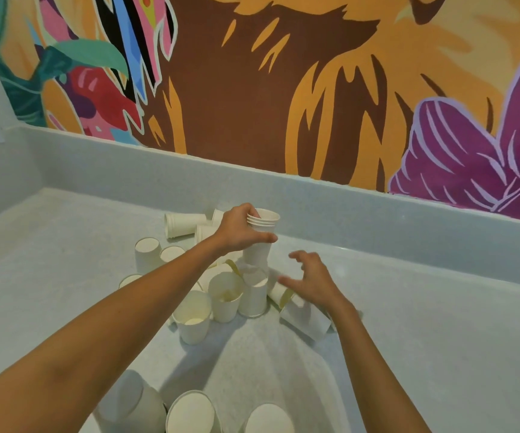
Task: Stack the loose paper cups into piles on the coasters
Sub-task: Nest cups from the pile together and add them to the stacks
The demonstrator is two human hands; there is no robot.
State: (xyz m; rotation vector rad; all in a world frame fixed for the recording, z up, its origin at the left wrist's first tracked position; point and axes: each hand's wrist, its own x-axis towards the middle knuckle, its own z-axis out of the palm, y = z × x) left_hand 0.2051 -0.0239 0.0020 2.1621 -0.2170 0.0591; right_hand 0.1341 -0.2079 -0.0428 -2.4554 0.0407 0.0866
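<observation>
My left hand (242, 230) grips a short stack of nested white paper cups (263, 225), held upright above the counter. Below it lies a cluster of loose white cups: some upright (225, 296), some upside down (253, 296), some lying on their sides (183, 224). My right hand (311, 278) hovers with fingers spread over a cup lying on its side (280, 294), holding nothing. A grey square coaster (307, 323) lies under my right wrist, partly hidden.
More cups stand at the near edge (191, 412), one upside down (269, 418) and one on its side (133, 401). The pale counter (424, 339) meets a low backsplash (346, 210) below a painted mural wall.
</observation>
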